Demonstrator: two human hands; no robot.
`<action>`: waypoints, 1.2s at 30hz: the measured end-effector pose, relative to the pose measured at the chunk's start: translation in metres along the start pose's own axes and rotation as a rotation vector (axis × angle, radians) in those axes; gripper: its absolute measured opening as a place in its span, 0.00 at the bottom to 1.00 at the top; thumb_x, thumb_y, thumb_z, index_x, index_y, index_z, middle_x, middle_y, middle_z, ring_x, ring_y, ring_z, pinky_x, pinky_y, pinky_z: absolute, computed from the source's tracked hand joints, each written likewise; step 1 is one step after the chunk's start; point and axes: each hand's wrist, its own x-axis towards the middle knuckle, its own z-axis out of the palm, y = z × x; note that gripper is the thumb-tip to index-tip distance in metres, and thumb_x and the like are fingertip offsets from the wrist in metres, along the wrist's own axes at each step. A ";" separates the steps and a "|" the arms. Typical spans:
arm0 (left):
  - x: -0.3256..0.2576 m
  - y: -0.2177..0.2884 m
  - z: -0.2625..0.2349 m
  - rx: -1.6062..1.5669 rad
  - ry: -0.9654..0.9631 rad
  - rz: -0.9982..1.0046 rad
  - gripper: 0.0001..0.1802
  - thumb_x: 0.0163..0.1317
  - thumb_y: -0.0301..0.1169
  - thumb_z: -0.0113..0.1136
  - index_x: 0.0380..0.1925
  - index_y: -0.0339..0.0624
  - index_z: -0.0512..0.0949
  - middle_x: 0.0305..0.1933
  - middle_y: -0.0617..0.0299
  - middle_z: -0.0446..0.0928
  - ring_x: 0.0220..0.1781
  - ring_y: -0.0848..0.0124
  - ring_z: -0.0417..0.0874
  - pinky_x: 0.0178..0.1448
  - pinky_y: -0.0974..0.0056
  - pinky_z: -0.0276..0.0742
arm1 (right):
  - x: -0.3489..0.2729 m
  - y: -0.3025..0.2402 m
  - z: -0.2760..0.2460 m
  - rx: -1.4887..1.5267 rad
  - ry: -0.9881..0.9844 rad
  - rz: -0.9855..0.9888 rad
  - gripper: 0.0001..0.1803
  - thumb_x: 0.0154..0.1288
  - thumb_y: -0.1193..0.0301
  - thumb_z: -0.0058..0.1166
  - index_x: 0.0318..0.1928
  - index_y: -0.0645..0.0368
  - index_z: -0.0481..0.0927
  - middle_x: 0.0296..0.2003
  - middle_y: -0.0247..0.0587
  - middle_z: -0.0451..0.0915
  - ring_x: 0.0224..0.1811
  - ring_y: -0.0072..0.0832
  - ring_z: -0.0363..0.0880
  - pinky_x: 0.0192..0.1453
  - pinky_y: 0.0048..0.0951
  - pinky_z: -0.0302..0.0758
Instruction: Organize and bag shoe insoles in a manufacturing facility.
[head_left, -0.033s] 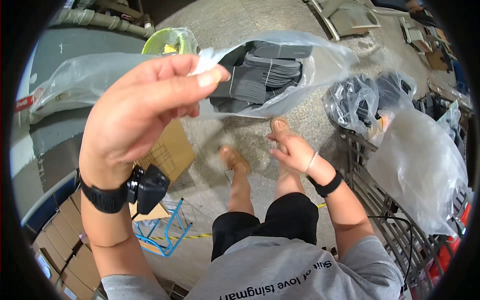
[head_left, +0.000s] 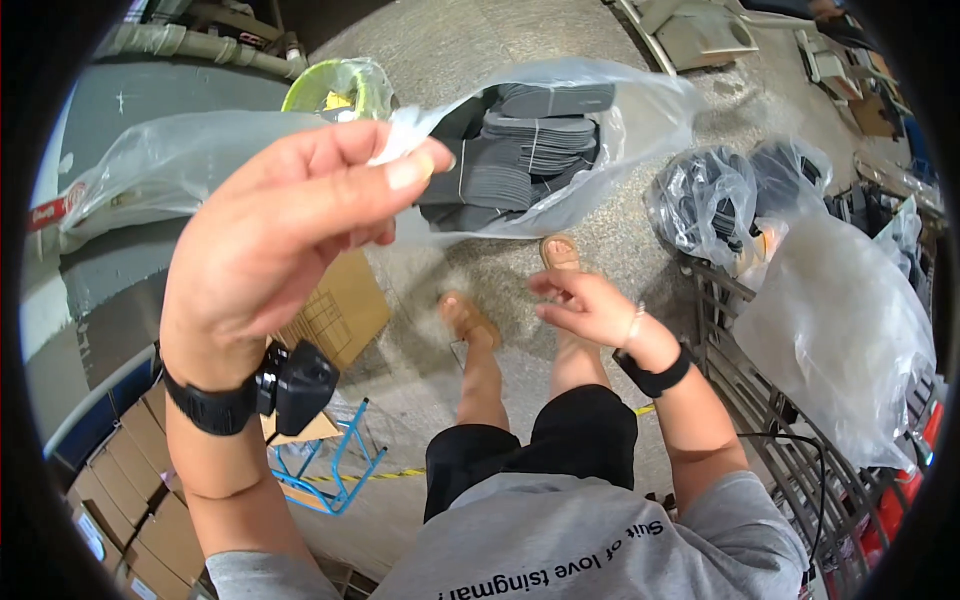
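Observation:
My left hand [head_left: 290,230] is raised close to the camera. Its thumb and fingers pinch the mouth edge of a clear plastic bag [head_left: 640,110]. Stacks of flat dark grey pieces [head_left: 530,150] fill the hanging bag. A black watch and a small black device sit on that wrist. My right hand [head_left: 585,305] is lower, above my sandalled feet, with loosely spread fingers and nothing in it. It is apart from the bag.
A second bag of dark pieces [head_left: 715,205] lies on a metal rack [head_left: 760,400] at the right, beside a large clear bag [head_left: 850,330]. Cardboard boxes [head_left: 120,470] and a blue metal frame [head_left: 335,470] stand at the lower left. A green roll [head_left: 325,90] sits behind.

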 end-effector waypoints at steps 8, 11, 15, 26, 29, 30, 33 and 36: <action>-0.045 -0.024 0.037 -0.248 0.133 -0.076 0.27 0.51 0.31 0.59 0.49 0.27 0.66 0.36 0.64 0.72 0.33 0.77 0.71 0.44 0.71 0.67 | 0.065 -0.037 -0.030 0.151 0.096 -0.180 0.22 0.55 0.64 0.54 0.47 0.64 0.71 0.40 0.45 0.76 0.44 0.30 0.74 0.50 0.27 0.69; -0.061 -0.032 0.047 -0.354 0.157 -0.078 0.31 0.50 0.32 0.59 0.51 0.25 0.62 0.28 0.71 0.64 0.27 0.81 0.62 0.38 0.74 0.59 | 0.112 -0.005 0.022 -0.698 0.065 -0.252 0.45 0.40 0.56 0.64 0.57 0.65 0.59 0.53 0.57 0.65 0.57 0.44 0.63 0.58 0.36 0.62; -0.101 -0.050 0.039 -0.501 0.197 -0.026 0.29 0.50 0.19 0.53 0.55 0.29 0.59 0.29 0.69 0.60 0.29 0.80 0.62 0.34 0.78 0.58 | 0.113 0.005 0.109 -1.185 -0.309 -0.210 0.55 0.37 0.57 0.66 0.64 0.55 0.46 0.61 0.58 0.50 0.65 0.49 0.46 0.65 0.47 0.44; -0.191 -0.077 0.008 -0.624 0.448 0.058 0.41 0.29 0.21 0.42 0.55 0.22 0.58 0.27 0.66 0.61 0.27 0.76 0.62 0.42 0.64 0.61 | 0.117 0.000 0.203 -0.885 -0.169 -0.306 0.50 0.34 0.62 0.65 0.61 0.53 0.54 0.53 0.59 0.59 0.58 0.49 0.54 0.64 0.47 0.46; -0.201 -0.086 -0.004 -0.647 0.503 0.099 0.36 0.37 0.23 0.46 0.53 0.22 0.60 0.26 0.66 0.61 0.26 0.76 0.61 0.40 0.66 0.61 | 0.109 -0.021 0.199 -0.807 -0.148 -0.275 0.51 0.31 0.58 0.65 0.60 0.54 0.56 0.52 0.58 0.61 0.57 0.49 0.56 0.62 0.43 0.51; -0.205 -0.092 -0.007 -0.568 0.502 0.148 0.34 0.46 0.32 0.50 0.54 0.23 0.60 0.26 0.68 0.61 0.25 0.78 0.61 0.38 0.67 0.60 | 0.105 -0.027 0.193 -0.576 -0.182 -0.244 0.52 0.30 0.59 0.66 0.60 0.54 0.56 0.48 0.56 0.62 0.54 0.49 0.58 0.60 0.42 0.53; -0.211 -0.099 -0.012 -0.532 0.500 0.230 0.32 0.55 0.39 0.54 0.53 0.25 0.61 0.28 0.67 0.63 0.26 0.79 0.60 0.36 0.68 0.58 | 0.087 -0.037 0.148 0.149 -0.412 -0.160 0.49 0.37 0.61 0.65 0.61 0.56 0.55 0.53 0.50 0.63 0.58 0.38 0.58 0.60 0.32 0.56; -0.213 -0.105 -0.014 -0.595 0.496 0.231 0.27 0.56 0.35 0.53 0.52 0.27 0.64 0.32 0.64 0.66 0.30 0.77 0.61 0.37 0.68 0.58 | 0.040 -0.053 0.098 0.843 -0.471 0.279 0.41 0.46 0.71 0.57 0.62 0.60 0.53 0.53 0.42 0.67 0.54 0.30 0.65 0.59 0.28 0.59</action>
